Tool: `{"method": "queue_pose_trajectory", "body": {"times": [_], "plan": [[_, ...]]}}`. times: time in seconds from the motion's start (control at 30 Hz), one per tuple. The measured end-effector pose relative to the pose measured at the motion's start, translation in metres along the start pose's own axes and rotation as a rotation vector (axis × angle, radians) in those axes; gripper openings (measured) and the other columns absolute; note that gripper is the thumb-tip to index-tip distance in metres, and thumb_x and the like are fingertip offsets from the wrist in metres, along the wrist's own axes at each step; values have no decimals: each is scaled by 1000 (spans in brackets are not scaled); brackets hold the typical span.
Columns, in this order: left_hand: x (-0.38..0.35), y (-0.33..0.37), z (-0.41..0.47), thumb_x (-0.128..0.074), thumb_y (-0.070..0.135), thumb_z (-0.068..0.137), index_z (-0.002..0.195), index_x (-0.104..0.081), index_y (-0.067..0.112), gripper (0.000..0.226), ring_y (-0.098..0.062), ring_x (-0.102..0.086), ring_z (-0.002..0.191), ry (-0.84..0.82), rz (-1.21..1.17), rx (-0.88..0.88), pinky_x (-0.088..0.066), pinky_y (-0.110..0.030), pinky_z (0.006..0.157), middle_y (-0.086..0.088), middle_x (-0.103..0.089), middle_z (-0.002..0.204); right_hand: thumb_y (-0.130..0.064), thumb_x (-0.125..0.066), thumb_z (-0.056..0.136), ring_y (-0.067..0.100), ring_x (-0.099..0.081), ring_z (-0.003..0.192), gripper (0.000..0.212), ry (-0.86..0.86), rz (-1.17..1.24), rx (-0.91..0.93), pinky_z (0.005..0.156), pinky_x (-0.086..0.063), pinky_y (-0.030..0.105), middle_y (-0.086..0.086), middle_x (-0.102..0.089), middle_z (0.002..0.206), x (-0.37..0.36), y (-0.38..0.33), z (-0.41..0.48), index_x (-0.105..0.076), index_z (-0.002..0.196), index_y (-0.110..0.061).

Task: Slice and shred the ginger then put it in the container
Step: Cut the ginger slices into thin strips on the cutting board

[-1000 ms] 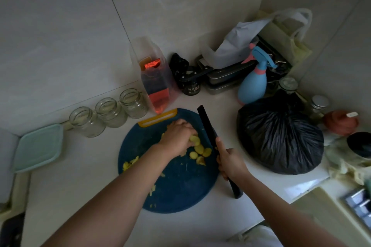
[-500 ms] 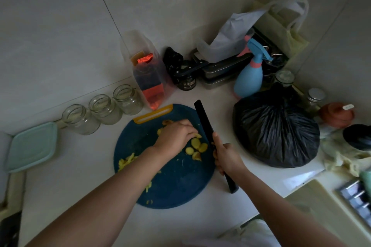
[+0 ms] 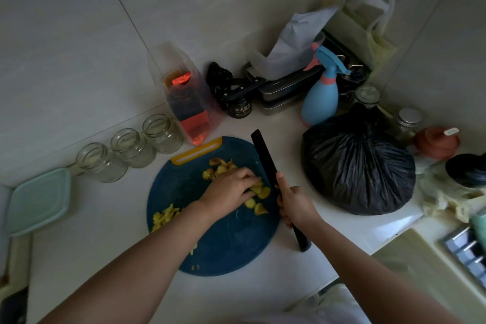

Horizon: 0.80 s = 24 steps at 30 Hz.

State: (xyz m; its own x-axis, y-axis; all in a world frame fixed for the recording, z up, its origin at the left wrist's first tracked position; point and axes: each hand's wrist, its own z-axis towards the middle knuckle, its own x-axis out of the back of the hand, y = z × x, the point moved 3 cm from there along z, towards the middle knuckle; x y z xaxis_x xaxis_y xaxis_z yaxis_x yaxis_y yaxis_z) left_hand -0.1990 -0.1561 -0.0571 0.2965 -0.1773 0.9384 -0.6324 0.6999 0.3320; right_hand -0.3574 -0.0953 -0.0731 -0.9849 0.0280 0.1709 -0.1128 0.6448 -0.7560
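Left hand (image 3: 228, 189) slid lower on cutting board (image 3: 228, 244), uncovering ginger pieces (image 3: 219, 167) near board's upper edge; curled fingers (image 3: 247, 179) now hold ginger slices (image 3: 263, 192) together beside knife (image 3: 263, 155).

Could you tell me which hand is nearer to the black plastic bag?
Right. The right hand, gripping the knife, is just left of the bag; the left hand lies farther left, on the ginger.

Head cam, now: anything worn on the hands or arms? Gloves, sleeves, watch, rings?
Nothing visible. Left hand and right hand are ungloved, both forearms bare to the frame edge, no sleeve, watch, bracelet or ring showing. Dim light could hide a thin ring.
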Motion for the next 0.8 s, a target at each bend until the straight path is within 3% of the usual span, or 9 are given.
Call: {"method": "queue_pose_trajectory", "body": {"times": [0.1,0.2,0.33,0.4,0.5,0.63,0.7,0.8], "plan": [[1,4,4,-55,25,84,106,-72,10,31,-21,-66,81,38,-14,47,-55,-29,60,-4,-67,97,-69,-33,91,12,-38,36,61,-4,3,1,39,-32,19,0,-40,49,0,0,0,-41,63,-16],[4,5,10,-63,12,84,101,-69,8,18,-21,-64,85,57,-64,136,-53,-31,68,-4,-67,96,-69,-33,92,12,-38,36,61,-7,12,1,39,-33,20,0,-41,51,1,0,-1,-42,64,-16],[8,0,16,-65,14,86,97,-67,12,11,-13,-62,83,99,-332,468,-50,-26,74,1,-67,90,-69,-32,92,13,-40,40,60,-11,3,-15,40,-34,21,1,-43,55,3,1,1,-43,67,-15],[9,0,18,-64,15,89,104,-68,11,16,-12,-60,78,22,-515,655,-49,-23,73,1,-65,84,-70,-31,92,14,-40,41,61,-14,-6,-18,40,-34,21,1,-43,55,3,1,1,-43,67,-15],[3,7,18,-62,13,92,118,-64,11,27,-9,-58,69,-162,-677,707,-51,-22,69,-1,-65,83,-70,-31,92,14,-40,41,62,-3,-1,-23,40,-34,20,2,-43,56,3,0,2,-43,68,-14],[0,16,18,-63,15,91,121,-64,8,31,-14,-63,92,-158,-571,704,-50,-21,81,-9,-68,112,-70,-32,92,14,-40,41,62,-1,7,-27,39,-34,19,2,-43,56,2,0,2,-44,70,-13],[-1,21,20,-62,15,92,120,-65,8,29,-15,-61,106,-151,-539,736,-45,-17,85,-6,-66,118,-69,-32,92,14,-40,40,61,-3,18,-31,38,-34,19,2,-43,56,2,1,1,-44,70,-14],[-5,28,22,-62,14,90,118,-66,7,29,-18,-61,109,-158,-526,779,-47,-23,90,-8,-66,118,-70,-33,91,16,-41,40,63,3,21,-27,39,-34,21,3,-44,54,3,2,2,-44,68,-13]]}}
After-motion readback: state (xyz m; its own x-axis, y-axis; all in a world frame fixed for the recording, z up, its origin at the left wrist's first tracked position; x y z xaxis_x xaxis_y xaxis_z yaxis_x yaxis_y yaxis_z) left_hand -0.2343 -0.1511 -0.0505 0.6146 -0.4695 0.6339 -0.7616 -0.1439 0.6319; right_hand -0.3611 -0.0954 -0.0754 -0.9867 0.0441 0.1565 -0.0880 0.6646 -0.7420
